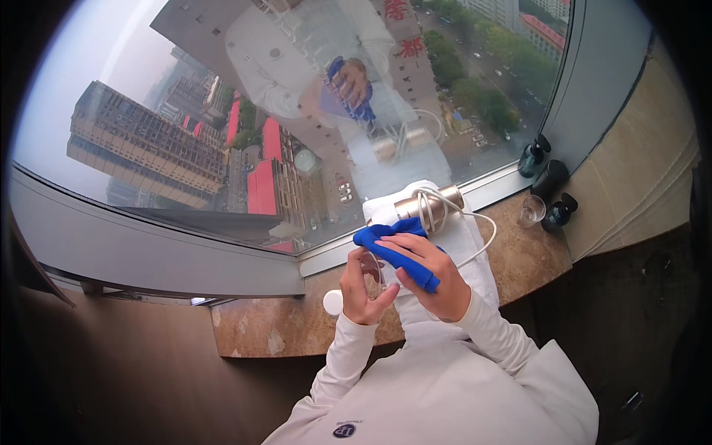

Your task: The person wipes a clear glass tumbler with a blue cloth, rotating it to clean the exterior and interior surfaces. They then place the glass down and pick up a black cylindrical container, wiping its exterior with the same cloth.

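Over the marble windowsill, my left hand grips a clear, round-rimmed vessel, probably a drinking glass, by its side. My right hand holds a folded blue cloth close beside the rim, and part of the cloth hangs above the glass. Whether the cloth touches the glass, I cannot tell. Just beyond the cloth lies a metallic gold hair dryer with its white cord wound around it. It rests on a white towel spread across the sill. A round white lid or cap is left of my left hand.
Dark pump bottles, a black cylindrical container and a clear glass stand at the sill's right end. A large window rises behind the marble sill, reflecting the person. The sill's curved front edge drops to a dark floor.
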`<move>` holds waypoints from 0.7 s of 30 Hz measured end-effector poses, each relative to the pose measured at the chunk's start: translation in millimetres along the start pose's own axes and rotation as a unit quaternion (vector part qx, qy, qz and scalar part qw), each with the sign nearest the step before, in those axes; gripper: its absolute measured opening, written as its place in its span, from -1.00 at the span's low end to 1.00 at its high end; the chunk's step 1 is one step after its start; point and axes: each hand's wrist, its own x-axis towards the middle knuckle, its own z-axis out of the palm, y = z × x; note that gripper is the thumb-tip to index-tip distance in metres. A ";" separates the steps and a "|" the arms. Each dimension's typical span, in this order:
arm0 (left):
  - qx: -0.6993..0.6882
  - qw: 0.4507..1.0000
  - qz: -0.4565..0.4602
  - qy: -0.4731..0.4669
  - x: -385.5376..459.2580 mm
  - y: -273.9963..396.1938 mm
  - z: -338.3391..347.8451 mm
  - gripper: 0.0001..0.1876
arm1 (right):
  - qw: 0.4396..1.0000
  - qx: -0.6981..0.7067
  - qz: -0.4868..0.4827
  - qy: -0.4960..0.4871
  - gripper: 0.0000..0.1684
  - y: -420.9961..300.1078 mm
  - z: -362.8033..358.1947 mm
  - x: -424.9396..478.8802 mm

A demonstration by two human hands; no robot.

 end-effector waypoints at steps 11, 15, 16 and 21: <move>-0.022 0.988 0.047 0.146 16.4 13.6 36.4 -0.06 | 0.671 0.665 0.316 0.089 -0.40 18.9 -4.8 -17.6; 0.057 0.982 0.047 0.176 15.6 9.2 43.3 -0.09 | 0.689 0.641 0.302 0.154 -0.37 23.0 5.4 -25.7; 0.054 0.981 0.042 0.182 17.1 11.5 42.2 -0.09 | 0.708 0.601 0.325 0.178 -0.41 16.7 1.2 -25.0; -0.075 0.974 -0.040 0.208 6.6 0.7 27.8 -0.17 | 0.810 0.482 0.306 0.135 -0.50 16.6 -12.2 -25.5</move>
